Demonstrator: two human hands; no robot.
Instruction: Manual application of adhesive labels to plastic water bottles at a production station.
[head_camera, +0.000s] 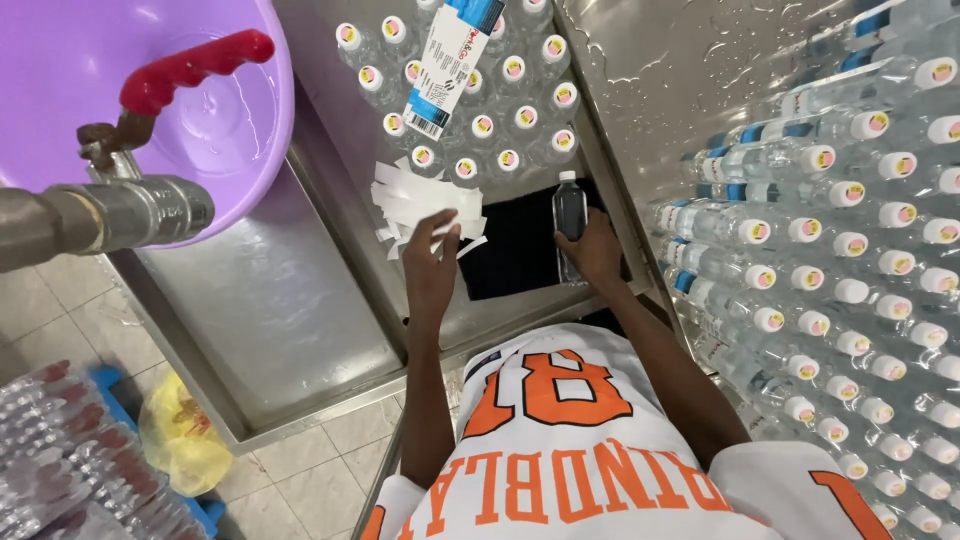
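My right hand grips a clear plastic water bottle with a white cap, lying on a black cloth in a steel tray. My left hand rests its fingers on a loose pile of white label strips just left of the cloth. Beyond the strips stand several capped bottles in a tight cluster. A blue and white label sheet hangs over that cluster.
A purple basin with water sits at the upper left under a metal tap with a red handle. Rows of labelled bottles lie stacked on the right. A yellow bag lies on the tiled floor.
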